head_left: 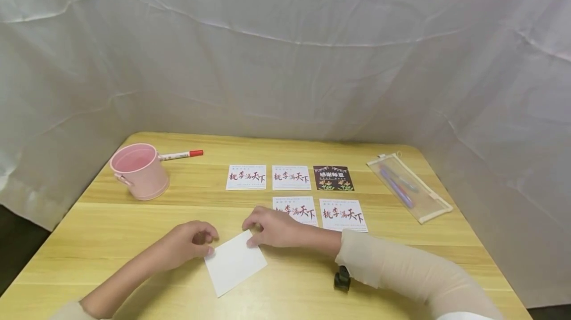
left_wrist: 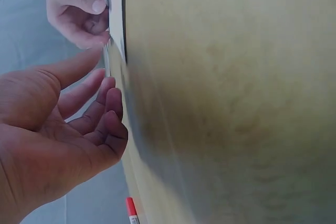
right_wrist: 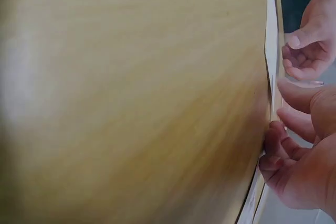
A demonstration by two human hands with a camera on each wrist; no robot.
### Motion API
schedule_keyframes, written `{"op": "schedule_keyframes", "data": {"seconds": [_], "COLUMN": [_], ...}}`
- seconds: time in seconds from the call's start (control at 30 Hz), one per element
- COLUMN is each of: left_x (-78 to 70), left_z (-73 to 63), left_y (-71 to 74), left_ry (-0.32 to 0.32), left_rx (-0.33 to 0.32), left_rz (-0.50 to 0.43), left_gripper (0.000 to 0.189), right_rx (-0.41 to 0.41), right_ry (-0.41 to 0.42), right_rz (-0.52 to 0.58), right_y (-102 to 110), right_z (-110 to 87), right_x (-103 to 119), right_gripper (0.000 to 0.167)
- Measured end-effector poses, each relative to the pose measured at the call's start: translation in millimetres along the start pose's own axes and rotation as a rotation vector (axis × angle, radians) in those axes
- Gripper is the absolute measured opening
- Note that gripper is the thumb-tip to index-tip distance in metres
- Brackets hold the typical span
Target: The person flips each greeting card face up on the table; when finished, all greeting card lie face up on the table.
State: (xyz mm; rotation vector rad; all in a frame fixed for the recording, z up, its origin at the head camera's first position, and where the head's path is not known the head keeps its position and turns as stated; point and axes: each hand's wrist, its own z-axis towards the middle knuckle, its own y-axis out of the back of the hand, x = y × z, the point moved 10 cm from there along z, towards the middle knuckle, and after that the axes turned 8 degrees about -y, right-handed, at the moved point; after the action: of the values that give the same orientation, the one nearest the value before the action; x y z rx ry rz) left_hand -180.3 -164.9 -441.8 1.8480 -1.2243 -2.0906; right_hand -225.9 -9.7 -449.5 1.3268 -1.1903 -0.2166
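Observation:
A blank white card (head_left: 235, 263) lies at a slant near the front of the table, between both hands. My right hand (head_left: 273, 226) pinches its upper corner, the thumb on the white face. At the card's left corner is my left hand (head_left: 185, 244), thumb tip at the edge and the other fingers loosely bent. In the left wrist view a gap shows between the left thumb and fingers (left_wrist: 116, 106). The right wrist view has the card (right_wrist: 271, 40) edge-on beside the right fingertips (right_wrist: 273, 140). Beyond the right hand, a card with red characters (head_left: 343, 215) lies flat.
Further back lie more red-lettered cards (head_left: 246, 177) and a dark card with flowers (head_left: 333, 178). A pink bucket (head_left: 147, 181) stands at left, a red-capped marker (head_left: 180, 155) beside it. At right is a clear zip pouch (head_left: 424, 196) with pens. Grey curtains (head_left: 285, 62) surround the table.

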Motion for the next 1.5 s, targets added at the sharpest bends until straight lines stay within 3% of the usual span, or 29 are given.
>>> {"op": "schedule_keyframes", "data": {"seconds": [0.23,0.43,0.63,0.83,1.03,1.33,1.5], "left_x": [0.9,1.1,2.0,4.0,2.8,1.5,-1.4], "left_z": [-4.6,-4.4,-5.1,-3.6,-2.0,-3.1,-0.3], "left_y": [-8.1,-8.2,-9.2,-9.6,-11.8,-8.2,-1.6], "left_ry": [0.012,0.007,0.034,0.060,0.066,0.032,-0.004], "left_rx": [0.040,0.037,0.042,0.039,0.050,0.017,-0.025], "left_rz": [-0.011,-0.006,-0.008,0.031,0.048,-0.025,-0.103], "left_gripper": [0.033,0.035,0.034,0.032,0.029,0.024,0.021], "right_rx": [-0.005,-0.032,-0.102,-0.083,-0.057,-0.107,-0.140], "right_ry": [0.003,-0.018,0.013,0.008,-0.033,-0.077,-0.070], "right_rz": [-0.107,-0.132,-0.124,-0.140,-0.184,-0.131,-0.033], "right_y": [-1.4,-1.0,0.7,-0.4,-2.2,7.8,17.7], "right_z": [-1.1,0.3,-2.0,-1.9,0.3,-0.1,-3.0], "right_x": [9.6,10.3,12.6,13.1,12.3,12.2,10.3], "right_gripper": [0.034,0.032,0.023,0.037,0.038,0.040,0.032]}}
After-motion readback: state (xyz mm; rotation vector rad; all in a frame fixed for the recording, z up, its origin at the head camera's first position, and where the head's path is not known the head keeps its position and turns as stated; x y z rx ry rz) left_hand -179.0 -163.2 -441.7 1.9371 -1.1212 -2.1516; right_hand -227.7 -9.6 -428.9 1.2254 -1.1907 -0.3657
